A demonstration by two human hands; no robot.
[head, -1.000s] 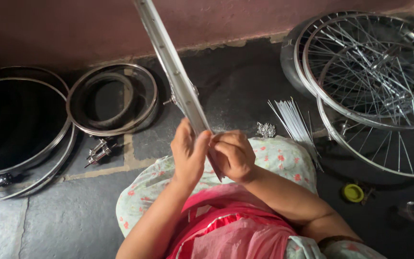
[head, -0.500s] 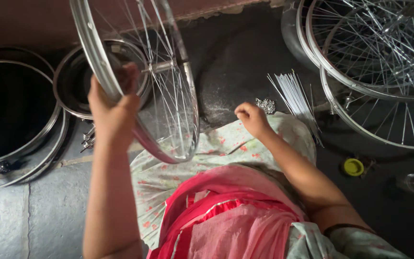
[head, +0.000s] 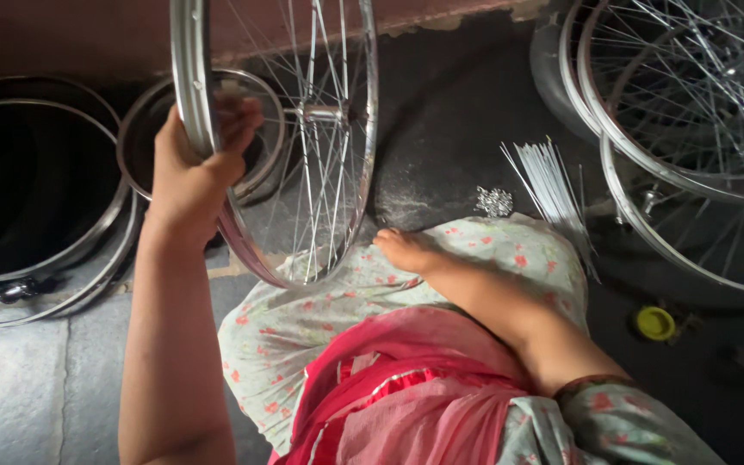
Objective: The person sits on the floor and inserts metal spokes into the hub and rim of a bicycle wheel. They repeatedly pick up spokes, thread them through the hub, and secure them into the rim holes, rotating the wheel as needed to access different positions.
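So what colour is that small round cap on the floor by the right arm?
Yellow. The small round cap shows best in the head view, beside the right forearm.

There is only one view, from the camera on my head, so nothing is shared with a second one. It looks steeply down over my lap, close to my arms, which enter from the bottom edge. My left hand (head: 193, 168) sits high and left in the picture, my right hand (head: 408, 251) near the middle. The dark stone floor (head: 458, 120) fills the upper part, and a reddish wall base (head: 62, 34) runs along the top edge, so the camera faces forward and downward.
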